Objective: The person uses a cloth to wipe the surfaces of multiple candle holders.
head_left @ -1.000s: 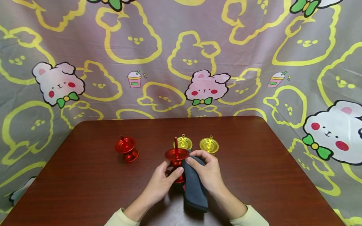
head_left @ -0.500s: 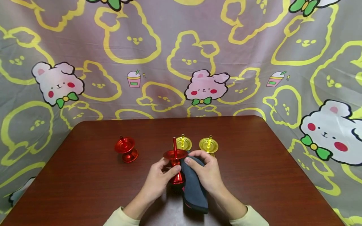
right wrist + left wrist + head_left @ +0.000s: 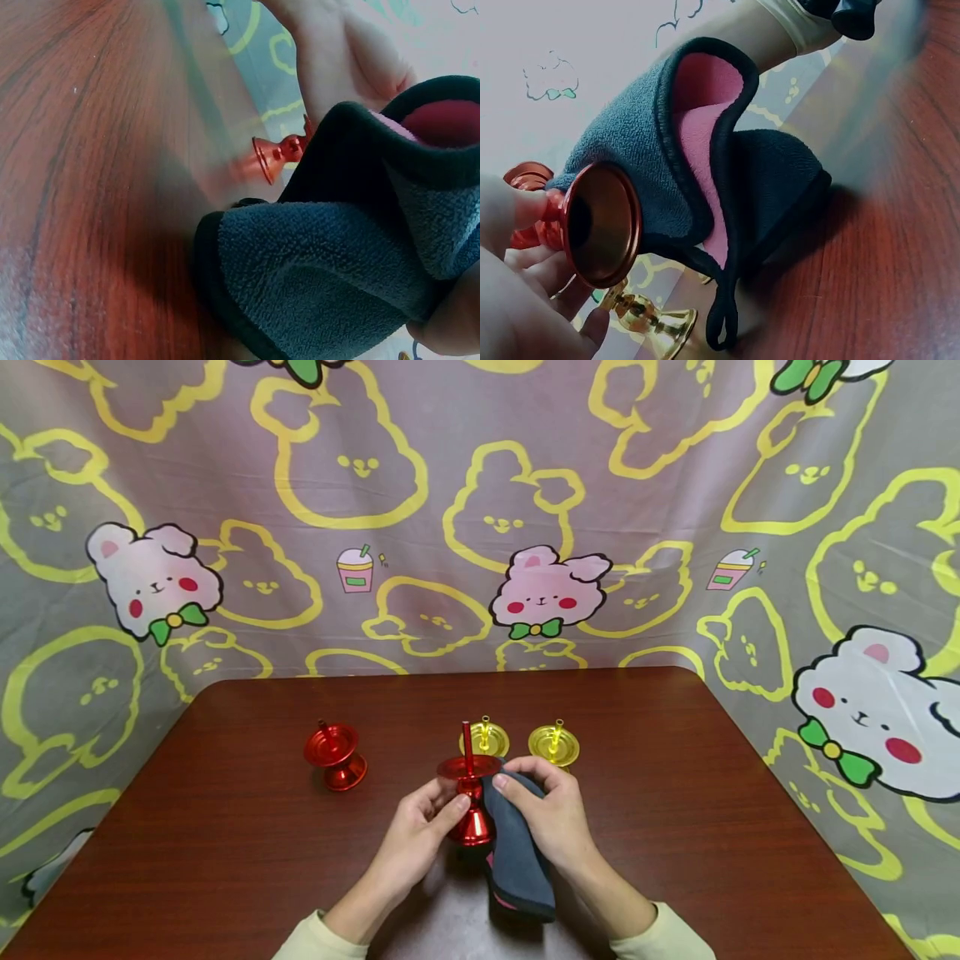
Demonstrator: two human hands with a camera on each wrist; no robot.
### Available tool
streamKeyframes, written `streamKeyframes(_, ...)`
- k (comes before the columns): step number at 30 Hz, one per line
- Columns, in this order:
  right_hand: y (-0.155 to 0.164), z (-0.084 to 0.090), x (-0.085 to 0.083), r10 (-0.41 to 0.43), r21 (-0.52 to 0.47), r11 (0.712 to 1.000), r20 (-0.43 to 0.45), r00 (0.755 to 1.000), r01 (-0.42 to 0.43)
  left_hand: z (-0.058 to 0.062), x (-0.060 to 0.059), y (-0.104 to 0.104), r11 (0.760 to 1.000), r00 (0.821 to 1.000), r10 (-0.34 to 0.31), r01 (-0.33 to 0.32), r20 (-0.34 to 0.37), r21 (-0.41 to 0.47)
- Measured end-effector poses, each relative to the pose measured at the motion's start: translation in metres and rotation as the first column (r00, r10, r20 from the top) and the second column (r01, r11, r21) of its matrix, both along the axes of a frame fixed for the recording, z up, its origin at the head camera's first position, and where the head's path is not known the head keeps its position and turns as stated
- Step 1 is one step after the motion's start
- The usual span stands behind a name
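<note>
Stem of red candle holder partly hidden behind left hand fingers and grey cloth, bases of two gold holders hidden behind right hand, left hand blurred and cut off in left wrist view, counter blurred in right wrist view

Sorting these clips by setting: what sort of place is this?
Probably a staged tabletop set, not a lived-in room: a cartoon-bunny cloth backdrop wraps a bare wooden table, with only small metal candle holders and a cloth.
</note>
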State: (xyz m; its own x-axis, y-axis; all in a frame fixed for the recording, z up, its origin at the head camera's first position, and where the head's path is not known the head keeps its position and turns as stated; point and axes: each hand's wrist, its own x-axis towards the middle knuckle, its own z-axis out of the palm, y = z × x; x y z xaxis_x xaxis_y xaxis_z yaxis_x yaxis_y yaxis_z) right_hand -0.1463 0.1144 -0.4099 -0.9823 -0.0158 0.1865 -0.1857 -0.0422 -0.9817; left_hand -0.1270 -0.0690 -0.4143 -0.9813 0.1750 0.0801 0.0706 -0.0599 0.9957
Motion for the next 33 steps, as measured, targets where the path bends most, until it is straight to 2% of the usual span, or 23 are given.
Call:
streamKeyframes(8,-0.001,-0.002,0.001,-0.006,0.018,1.0,0.019,1.0,0.006,0.001,0.002,0.001,0.994,0.999,-0.046,0.043,-0.026,-0.099)
streamKeyframes(15,-0.005,0.002,0.007,0.016,0.007,1.0,0.024,1.0,-0.016,0.0,-0.002,-0.001,0.987,0.996,0.026,-0.04,-0.09,-0.152)
streamKeyframes(21,-0.006,0.005,0.009,0.034,0.0,0.999,0.006,0.999,-0.034,0.002,0.0,-0.007,0.99,0.995,0.016,-0.03,-0.098,-0.141)
streamKeyframes(28,-0.005,0.003,0.006,0.045,0.007,0.999,-0.006,0.999,-0.045,0.002,0.002,-0.01,0.999,0.999,0.008,-0.01,-0.038,-0.047)
streamKeyframes(33,-0.005,0.001,0.003,0.027,0.023,0.999,-0.032,0.999,-0.026,0.0,0.002,-0.011,0.998,0.999,-0.029,0.027,-0.042,-0.05)
